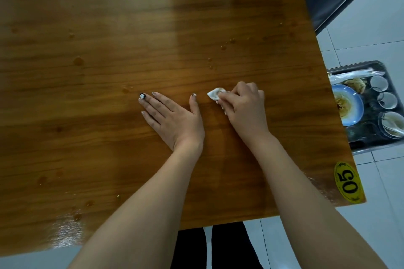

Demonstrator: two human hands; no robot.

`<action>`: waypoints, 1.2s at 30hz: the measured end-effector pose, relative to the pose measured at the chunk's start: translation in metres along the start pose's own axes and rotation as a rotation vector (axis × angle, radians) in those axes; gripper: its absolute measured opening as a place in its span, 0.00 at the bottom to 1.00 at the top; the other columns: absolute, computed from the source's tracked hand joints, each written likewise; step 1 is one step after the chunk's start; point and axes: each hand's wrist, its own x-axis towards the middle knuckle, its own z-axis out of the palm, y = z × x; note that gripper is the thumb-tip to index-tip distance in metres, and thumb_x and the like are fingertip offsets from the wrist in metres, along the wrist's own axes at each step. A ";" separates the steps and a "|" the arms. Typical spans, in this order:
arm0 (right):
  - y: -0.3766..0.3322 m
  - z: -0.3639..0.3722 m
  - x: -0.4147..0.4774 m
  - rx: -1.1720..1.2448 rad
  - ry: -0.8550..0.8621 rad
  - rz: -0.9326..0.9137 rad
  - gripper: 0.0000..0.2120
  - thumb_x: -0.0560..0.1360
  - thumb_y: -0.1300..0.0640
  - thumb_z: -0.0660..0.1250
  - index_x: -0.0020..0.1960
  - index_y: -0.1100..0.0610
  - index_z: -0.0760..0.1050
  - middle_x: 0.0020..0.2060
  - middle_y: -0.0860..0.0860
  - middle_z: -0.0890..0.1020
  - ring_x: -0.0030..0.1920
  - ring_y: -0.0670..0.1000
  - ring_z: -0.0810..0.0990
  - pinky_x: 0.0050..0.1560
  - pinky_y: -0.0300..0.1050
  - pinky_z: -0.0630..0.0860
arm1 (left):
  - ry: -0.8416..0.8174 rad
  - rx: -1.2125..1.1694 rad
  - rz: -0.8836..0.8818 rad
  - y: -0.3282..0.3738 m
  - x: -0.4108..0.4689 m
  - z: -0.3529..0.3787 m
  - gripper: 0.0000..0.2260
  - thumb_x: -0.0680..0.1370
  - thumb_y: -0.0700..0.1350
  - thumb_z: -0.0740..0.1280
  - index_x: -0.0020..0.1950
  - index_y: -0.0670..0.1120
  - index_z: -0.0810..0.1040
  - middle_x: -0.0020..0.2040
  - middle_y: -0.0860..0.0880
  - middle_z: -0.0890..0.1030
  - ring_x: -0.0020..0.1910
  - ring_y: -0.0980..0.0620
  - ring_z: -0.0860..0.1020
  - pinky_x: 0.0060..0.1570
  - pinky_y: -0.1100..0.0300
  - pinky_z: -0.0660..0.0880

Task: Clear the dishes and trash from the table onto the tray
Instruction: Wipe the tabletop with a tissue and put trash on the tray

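Both on table (pixel 109 50): L hand (pixel 175 118) flat, R hand (pixel 242 102) pinching tissue (pixel 215 93) by L thumb

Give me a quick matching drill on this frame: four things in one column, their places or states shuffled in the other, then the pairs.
Things:
1. left hand
2. napkin
3. blue plate
4. 05 sticker

Places or states:
A. on the tray
B. near right corner of the table
C. lying flat, fingers straight
D. pinched by the right hand

Pairs: 1-C, 2-D, 3-A, 4-B
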 end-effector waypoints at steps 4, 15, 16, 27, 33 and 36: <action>0.003 0.000 0.001 -0.011 0.028 -0.056 0.05 0.70 0.60 0.74 0.46 0.57 0.84 0.38 0.54 0.77 0.42 0.58 0.76 0.42 0.51 0.68 | 0.039 -0.134 0.135 -0.007 -0.002 -0.004 0.32 0.81 0.58 0.47 0.78 0.40 0.41 0.78 0.41 0.39 0.76 0.45 0.35 0.72 0.49 0.34; 0.006 0.015 0.052 0.035 0.054 -0.105 0.07 0.69 0.60 0.74 0.47 0.53 0.85 0.37 0.54 0.77 0.42 0.61 0.75 0.41 0.50 0.63 | 0.013 -0.045 0.405 0.055 0.111 -0.021 0.25 0.84 0.52 0.44 0.79 0.44 0.46 0.79 0.45 0.42 0.77 0.47 0.38 0.74 0.52 0.37; 0.007 0.018 0.061 0.033 0.055 -0.095 0.07 0.69 0.60 0.74 0.47 0.53 0.85 0.37 0.54 0.77 0.42 0.61 0.75 0.41 0.50 0.63 | 0.005 -0.022 0.411 0.061 0.118 -0.019 0.25 0.84 0.52 0.43 0.79 0.44 0.45 0.79 0.45 0.41 0.77 0.48 0.38 0.74 0.52 0.37; 0.006 0.022 0.114 -0.005 -0.011 -0.035 0.07 0.71 0.59 0.74 0.48 0.52 0.84 0.38 0.55 0.76 0.43 0.60 0.74 0.43 0.50 0.61 | 0.048 0.035 0.410 0.067 0.121 -0.008 0.25 0.83 0.53 0.41 0.79 0.46 0.44 0.79 0.48 0.42 0.77 0.52 0.39 0.73 0.54 0.36; 0.011 0.010 0.061 0.009 -0.038 -0.136 0.11 0.69 0.61 0.75 0.50 0.53 0.84 0.37 0.53 0.75 0.44 0.54 0.68 0.42 0.47 0.62 | 0.063 0.015 0.418 0.066 0.121 -0.008 0.25 0.83 0.53 0.42 0.79 0.45 0.45 0.79 0.47 0.44 0.78 0.51 0.41 0.73 0.53 0.37; 0.017 0.013 0.068 -0.047 -0.014 -0.202 0.09 0.70 0.60 0.72 0.50 0.54 0.84 0.37 0.54 0.75 0.45 0.53 0.67 0.42 0.47 0.63 | 0.065 0.013 0.418 0.066 0.120 -0.009 0.25 0.83 0.52 0.43 0.79 0.45 0.46 0.79 0.47 0.45 0.78 0.51 0.41 0.73 0.54 0.37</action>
